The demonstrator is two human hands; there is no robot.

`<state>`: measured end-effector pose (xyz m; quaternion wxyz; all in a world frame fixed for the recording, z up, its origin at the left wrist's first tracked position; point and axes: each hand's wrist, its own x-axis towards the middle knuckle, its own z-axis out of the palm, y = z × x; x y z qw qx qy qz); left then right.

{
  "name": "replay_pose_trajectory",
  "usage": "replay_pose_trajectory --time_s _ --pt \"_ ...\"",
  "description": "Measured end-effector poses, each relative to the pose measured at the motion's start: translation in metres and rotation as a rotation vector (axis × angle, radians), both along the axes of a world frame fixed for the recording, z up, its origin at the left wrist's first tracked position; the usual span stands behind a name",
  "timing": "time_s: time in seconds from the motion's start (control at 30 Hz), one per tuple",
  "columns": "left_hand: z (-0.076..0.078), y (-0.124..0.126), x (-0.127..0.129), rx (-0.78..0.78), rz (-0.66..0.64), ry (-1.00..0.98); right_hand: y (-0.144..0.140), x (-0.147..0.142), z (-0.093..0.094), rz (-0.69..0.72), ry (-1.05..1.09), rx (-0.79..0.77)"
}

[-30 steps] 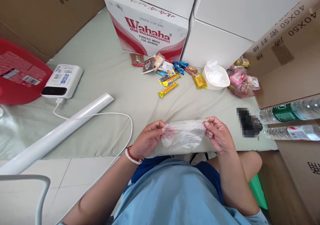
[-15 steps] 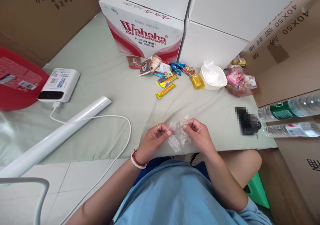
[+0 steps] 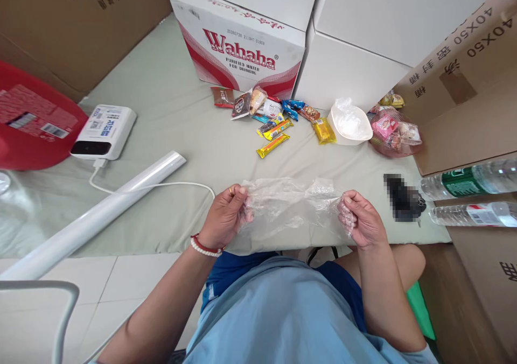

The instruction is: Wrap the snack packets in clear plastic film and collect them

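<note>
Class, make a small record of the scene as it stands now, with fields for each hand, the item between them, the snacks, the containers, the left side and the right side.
Left hand: left hand grips one side of the clear thin plastic
Right hand: right hand grips the other side
Item between: clear thin plastic, spread and wrinkled
Snacks: wrapped snacks, loose before the Wahaha box
Containers: white bowl holding crumpled clear plastic; reddish see-through bowl holding packets
Left side: white device with plugged-in cable
Right side: green-labelled bottle

Bright, soft light — glare along the white tube (image 3: 100, 216) — black object (image 3: 403, 197) pixelated.
</note>
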<state>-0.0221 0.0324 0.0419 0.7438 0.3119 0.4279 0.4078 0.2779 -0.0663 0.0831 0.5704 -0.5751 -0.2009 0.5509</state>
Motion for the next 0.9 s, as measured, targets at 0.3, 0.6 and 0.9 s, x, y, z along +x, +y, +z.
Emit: replay_pose_trajectory --time_s 0.3,0.6,0.9 --pt "-0.014 0.029 -0.006 0.131 0.09 0.265 0.007 0.005 -0.022 -0.121 -0.313 -0.055" --pt "-0.017 0.018 -0.018 0.421 0.226 0.606 0.003 0.009 -0.022 -0.115 -0.244 -0.106" --pt "-0.023 0.005 -0.008 1.148 -0.491 0.789 0.003 0.013 -0.021 -0.124 -0.121 -0.122"
